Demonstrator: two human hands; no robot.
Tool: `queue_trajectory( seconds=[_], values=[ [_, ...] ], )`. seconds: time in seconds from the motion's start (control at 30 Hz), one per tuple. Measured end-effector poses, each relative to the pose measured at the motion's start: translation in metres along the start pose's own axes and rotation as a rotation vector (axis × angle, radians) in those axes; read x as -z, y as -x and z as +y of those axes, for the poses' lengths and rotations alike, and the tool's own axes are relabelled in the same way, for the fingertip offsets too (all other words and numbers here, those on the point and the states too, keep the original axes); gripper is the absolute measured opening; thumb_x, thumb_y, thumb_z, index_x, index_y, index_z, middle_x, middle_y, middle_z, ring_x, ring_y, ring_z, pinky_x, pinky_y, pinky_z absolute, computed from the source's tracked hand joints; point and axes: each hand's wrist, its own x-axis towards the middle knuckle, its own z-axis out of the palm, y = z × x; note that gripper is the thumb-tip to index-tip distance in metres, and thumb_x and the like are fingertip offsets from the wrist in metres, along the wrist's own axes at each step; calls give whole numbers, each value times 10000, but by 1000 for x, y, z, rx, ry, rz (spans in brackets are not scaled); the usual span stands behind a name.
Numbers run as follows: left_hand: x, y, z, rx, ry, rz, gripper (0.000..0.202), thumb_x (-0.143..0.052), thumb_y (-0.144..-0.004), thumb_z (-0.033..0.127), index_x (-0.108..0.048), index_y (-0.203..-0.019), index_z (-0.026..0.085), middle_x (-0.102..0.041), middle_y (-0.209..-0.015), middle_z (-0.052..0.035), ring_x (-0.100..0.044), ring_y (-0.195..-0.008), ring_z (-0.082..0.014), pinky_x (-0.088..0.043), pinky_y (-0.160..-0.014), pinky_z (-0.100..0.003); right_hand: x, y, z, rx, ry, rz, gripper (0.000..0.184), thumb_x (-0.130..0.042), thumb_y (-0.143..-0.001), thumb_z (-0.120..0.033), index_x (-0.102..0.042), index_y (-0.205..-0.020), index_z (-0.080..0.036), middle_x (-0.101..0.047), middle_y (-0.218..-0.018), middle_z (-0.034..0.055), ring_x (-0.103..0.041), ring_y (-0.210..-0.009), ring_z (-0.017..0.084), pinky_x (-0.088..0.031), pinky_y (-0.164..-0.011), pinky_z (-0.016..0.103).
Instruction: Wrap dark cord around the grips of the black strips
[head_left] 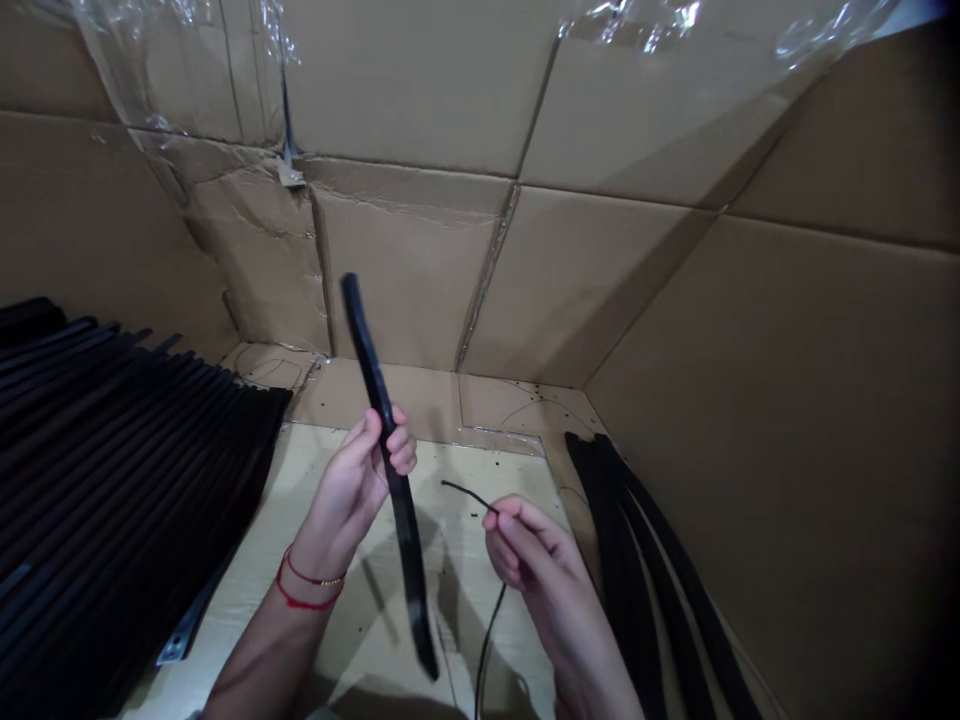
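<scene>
My left hand (pixel 360 480) is closed around the middle of a long black rubber strip (pixel 375 380), which it holds nearly upright and tilted a little to the left at the top. A red string bracelet circles that wrist. My right hand (pixel 536 560) pinches a thin black wire (pixel 465 492) between thumb and fingers; the wire's short end curves up to the left and its long end hangs down below the hand. The two hands are close together above a pale cardboard surface (pixel 465 470).
A large stack of black strips (pixel 120 470) lies at the left. A few more black strips (pixel 637 560) lie at the right against a cardboard wall (pixel 787 450). Taped cardboard panels (pixel 420 260) enclose the back, with clear plastic film (pixel 187 60) above.
</scene>
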Motion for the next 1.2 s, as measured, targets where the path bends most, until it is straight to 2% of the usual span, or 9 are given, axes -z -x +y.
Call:
queue_trajectory(
  seconds=[0.07, 0.17, 0.3, 0.47, 0.73, 0.83, 0.97, 1.07, 1.2],
  values=[
    [-1, 1, 2, -181, -85, -18, 172, -689, -845, 354, -627, -823, 195, -507, -659, 27, -568, -699, -91, -495, -684, -190, 1, 7, -1, -134, -120, -82, 217, -707, -825, -350, -645, -728, -166, -420, -522, -46, -313, -445, 79, -210, -422, 215],
    [3, 1, 3, -348, -286, -70, 320, -748, -747, 484, -565, -671, 234, -631, -912, 7, -557, -1115, -191, -465, -968, -371, 0, 7, 1, -270, -333, -179, 147, -737, -802, -303, -646, -796, -188, -653, -779, 56, -618, -669, 158, -461, -573, 248],
    [13, 1, 0, -304, -595, -209, 533, -716, -714, 597, -489, -465, 184, -596, -1252, 24, -401, -1336, -269, -348, -1080, -453, -8, -19, 5, -211, -432, -199, 187, -697, -813, -364, -616, -794, -197, -660, -1184, 147, -633, -1093, 301, -490, -915, 472],
    [16, 4, 4, -106, -780, -555, 396, -607, -801, 612, -747, -665, 266, -449, -1463, -5, -330, -1395, -328, -204, -1158, -482, -13, -60, 4, -13, -306, -15, 160, -758, -735, -308, -662, -751, -181, -707, -874, 59, -679, -900, 216, -532, -876, 366],
    [22, -7, 12, -11, -1221, -740, 263, -525, -934, 326, -735, -1093, 317, -98, -1623, 42, -50, -1486, -299, -130, -1185, -487, -7, -99, -2, 121, -122, 122, 179, -772, -683, -310, -684, -649, -158, -675, -651, 17, -611, -595, 145, -532, -601, 266],
    [28, -10, 11, 20, -1128, -683, 447, -575, -911, 313, -534, -1352, 370, 8, -1629, 36, -7, -1486, -302, -177, -1173, -495, -3, -109, -5, 183, -76, 160, 198, -761, -688, -333, -672, -631, -165, -662, -641, 10, -591, -581, 141, -512, -565, 254],
    [29, -11, 0, 105, -753, -388, 681, -589, -911, 301, -243, -1469, 483, -97, -1626, 9, -214, -1458, -286, -431, -1038, -418, -5, -111, -9, 259, 0, 173, 175, -750, -703, -326, -682, -649, -174, -652, -677, -3, -589, -610, 136, -512, -576, 245],
    [26, -14, -16, 206, -564, -232, 533, -549, -927, 376, -402, -1439, 356, -379, -1521, -94, -476, -1303, -290, -524, -877, -350, -15, -105, -10, 275, 72, 121, 179, -754, -708, -316, -686, -631, -170, -656, -743, 5, -588, -618, 129, -521, -571, 237],
    [18, -17, -33, 166, -582, -121, 498, -587, -885, 441, -529, -1299, 170, -688, -1089, -138, -688, -755, -197, -509, -604, -269, -24, -93, -17, 216, 146, -41, 176, -770, -694, -311, -705, -632, -160, -693, -929, 47, -646, -713, 157, -569, -658, 284]
  ],
)
